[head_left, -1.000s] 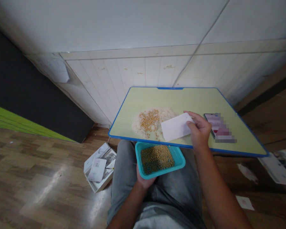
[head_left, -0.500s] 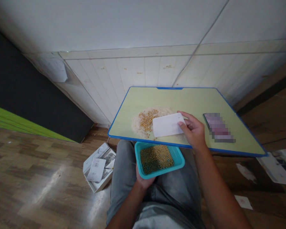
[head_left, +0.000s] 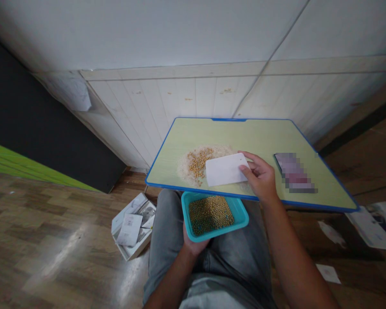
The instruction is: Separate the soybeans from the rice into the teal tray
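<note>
My left hand [head_left: 194, 245] is closed around the underside and near wall of a teal plastic tray [head_left: 242, 216], tilted over my lap. Round yellow soybeans [head_left: 215, 212] cover its bottom, just below the table's front edge. In my right hand [head_left: 263, 177], thumb on top and fingers beneath, is a thin white card [head_left: 225, 170] with a small hole near one corner. The card hangs over the right side of a pile of pale rice-like grains [head_left: 184, 166]. Yellow soybeans [head_left: 197, 161] lie mixed among those grains, left of the card, which hides part of the pile.
The pile lies on a low yellow-green table [head_left: 260, 134] with a blue rim. A phone [head_left: 295, 174], its screen blurred, rests at the right. On the floor to the left stands an open white box [head_left: 131, 229] with papers. A white wall [head_left: 180, 98] rises behind.
The white card has shifted very slightly, and the few soybeans by its lower left edge no longer show. The tray is held in nearly the same place.
</note>
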Demonstrator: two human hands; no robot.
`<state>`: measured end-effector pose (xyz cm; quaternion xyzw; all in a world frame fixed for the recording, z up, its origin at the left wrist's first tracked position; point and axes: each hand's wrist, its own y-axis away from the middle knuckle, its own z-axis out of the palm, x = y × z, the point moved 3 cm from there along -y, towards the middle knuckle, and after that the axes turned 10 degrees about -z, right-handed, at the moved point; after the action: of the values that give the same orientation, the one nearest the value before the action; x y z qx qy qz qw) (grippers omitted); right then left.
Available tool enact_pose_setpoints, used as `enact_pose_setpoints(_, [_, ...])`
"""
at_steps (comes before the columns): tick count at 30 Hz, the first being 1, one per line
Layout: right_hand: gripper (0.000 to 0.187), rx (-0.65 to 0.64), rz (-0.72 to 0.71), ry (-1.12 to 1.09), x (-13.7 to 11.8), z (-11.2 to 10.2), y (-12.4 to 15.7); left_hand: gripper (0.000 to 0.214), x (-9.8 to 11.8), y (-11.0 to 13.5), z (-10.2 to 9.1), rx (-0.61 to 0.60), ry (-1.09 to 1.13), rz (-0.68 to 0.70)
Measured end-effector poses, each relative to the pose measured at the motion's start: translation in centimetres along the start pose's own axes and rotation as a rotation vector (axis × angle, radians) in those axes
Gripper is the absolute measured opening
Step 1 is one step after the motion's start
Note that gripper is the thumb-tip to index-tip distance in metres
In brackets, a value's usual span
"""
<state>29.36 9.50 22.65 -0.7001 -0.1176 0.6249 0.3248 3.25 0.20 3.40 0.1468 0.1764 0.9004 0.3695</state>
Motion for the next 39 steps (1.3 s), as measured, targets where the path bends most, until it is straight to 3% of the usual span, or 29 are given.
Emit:
enact_pose_setpoints(5, [0.045,0.182,-0.04,0.066,0.2,-0.3,-0.2,0.066,0.0,0.4,0.5,-0.084,0.009,-0.02])
enact_pose_setpoints(12, [0.036,0.335,-0.068,0.187,0.7,-0.8,-0.4,0.068,0.2,0.6,1.0,-0.105,0.007,-0.021])
enact_pose_setpoints(19, [0.037,0.575,-0.181,0.28,0.7,-1.5,-0.6,0.067,0.2,0.7,0.6,-0.096,0.022,-0.023])
enact_pose_setpoints(29, [0.042,0.544,-0.206,0.289,1.4,-1.4,-0.5,0.061,0.2,0.3,-1.0,-0.001,0.048,-0.015])
enact_pose_setpoints(39, [0.042,0.447,-0.188,0.248,1.2,-1.1,-0.6,0.066,0.2,0.0,-1.0,0.017,0.013,-0.018])
